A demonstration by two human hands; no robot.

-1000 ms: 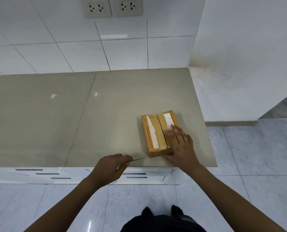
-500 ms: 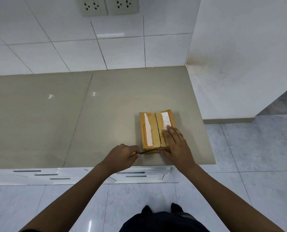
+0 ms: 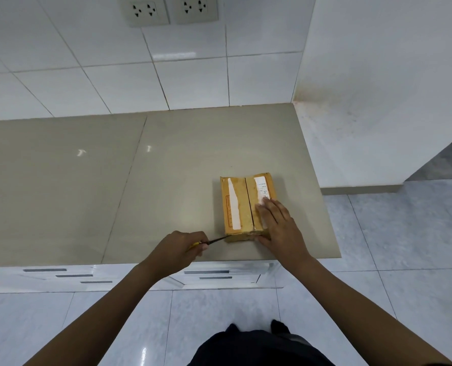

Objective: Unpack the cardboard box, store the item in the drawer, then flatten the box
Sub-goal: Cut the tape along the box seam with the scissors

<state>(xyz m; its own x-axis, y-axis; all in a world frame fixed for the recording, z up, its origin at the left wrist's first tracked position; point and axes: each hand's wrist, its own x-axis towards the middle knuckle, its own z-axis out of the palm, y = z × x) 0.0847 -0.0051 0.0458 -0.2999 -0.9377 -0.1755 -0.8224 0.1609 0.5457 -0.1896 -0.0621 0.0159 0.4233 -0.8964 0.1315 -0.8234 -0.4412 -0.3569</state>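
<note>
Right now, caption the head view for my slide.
Left hand works a thin blade at the near end of the sealed cardboard box while right hand presses it to the countertop.

Yellow-brown cardboard box (image 3: 237,207) with white label strips and orange print; beige countertop (image 3: 87,186); glossy white wall tiles (image 3: 114,62); pale grey marbled floor (image 3: 378,299); yellow-handled knife (image 3: 209,241).

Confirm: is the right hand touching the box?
Touching. The head view shows the right hand lying flat on the box, fingers spread over its right flap.
</note>
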